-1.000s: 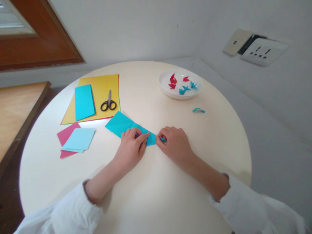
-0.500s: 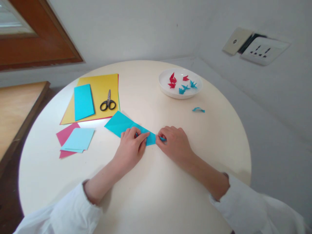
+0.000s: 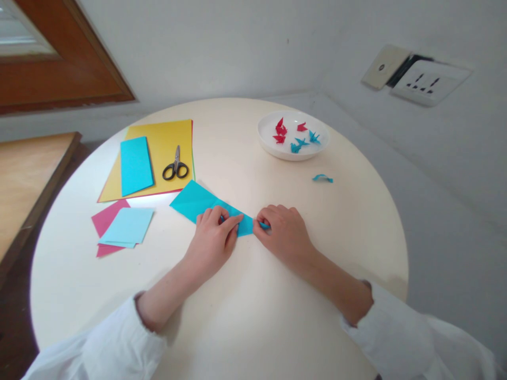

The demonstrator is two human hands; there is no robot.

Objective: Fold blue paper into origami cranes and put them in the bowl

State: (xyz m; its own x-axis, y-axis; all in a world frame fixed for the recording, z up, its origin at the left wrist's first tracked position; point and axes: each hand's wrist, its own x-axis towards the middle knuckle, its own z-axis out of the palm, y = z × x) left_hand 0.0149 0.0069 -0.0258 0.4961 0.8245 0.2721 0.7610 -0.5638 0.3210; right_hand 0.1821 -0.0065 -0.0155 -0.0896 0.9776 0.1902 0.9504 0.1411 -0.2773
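A turquoise paper sheet (image 3: pixel 194 201) lies flat near the middle of the round cream table (image 3: pixel 245 316). My left hand (image 3: pixel 216 237) rests on the sheet's near right part, its fingers curled and pressing the paper down. My right hand (image 3: pixel 283 232) is curled at the sheet's right tip and pinches that end between thumb and fingers. The two hands are a few centimetres apart, with a short stretch of paper showing between them.
Black-handled scissors (image 3: pixel 176 165) and a turquoise strip (image 3: pixel 136 165) lie on a yellow sheet (image 3: pixel 166 138) at the back left. Pink and pale blue squares (image 3: pixel 124 226) sit at the left. A white dish (image 3: pixel 293 154) holds several small folded figures; a turquoise scrap (image 3: pixel 322 178) lies near it.
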